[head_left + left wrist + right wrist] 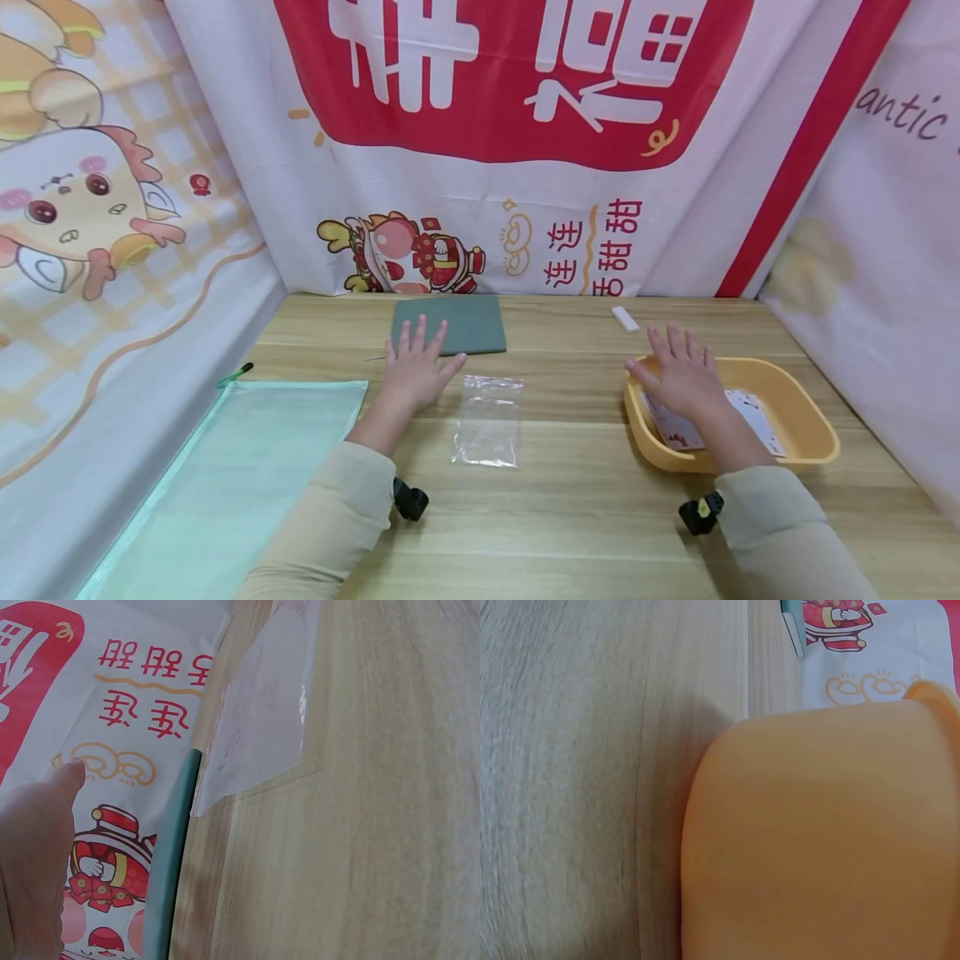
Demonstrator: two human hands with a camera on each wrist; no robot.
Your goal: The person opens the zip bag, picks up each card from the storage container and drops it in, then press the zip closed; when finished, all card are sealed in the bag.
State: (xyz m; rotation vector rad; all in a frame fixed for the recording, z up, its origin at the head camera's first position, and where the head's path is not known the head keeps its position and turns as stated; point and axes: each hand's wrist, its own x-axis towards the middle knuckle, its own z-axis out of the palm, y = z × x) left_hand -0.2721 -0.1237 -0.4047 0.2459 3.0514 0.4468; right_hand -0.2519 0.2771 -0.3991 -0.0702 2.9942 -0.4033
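My left hand [416,372] is held with its fingers spread, holding nothing, between a dark green notebook [476,323] and a clear zip-top plastic bag [487,425]. In the left wrist view, part of that hand [37,855] shows at the left edge, with the green notebook [174,855] and the clear bag [262,712] beyond it. My right hand [681,377], fingers also spread, is over the left side of a yellow plastic basin [817,446]. White printed cards [753,417] lie in the basin, partly hidden by my forearm. The basin's outer wall [825,832] fills much of the right wrist view.
A mint-green zip pouch [247,483] lies flat at the left, with a dark-tipped green pull [236,375] at its corner. Near the back edge of the wooden table [562,508] lies a small white block [624,319]. Printed cloths [690,225] hang behind and at both sides.
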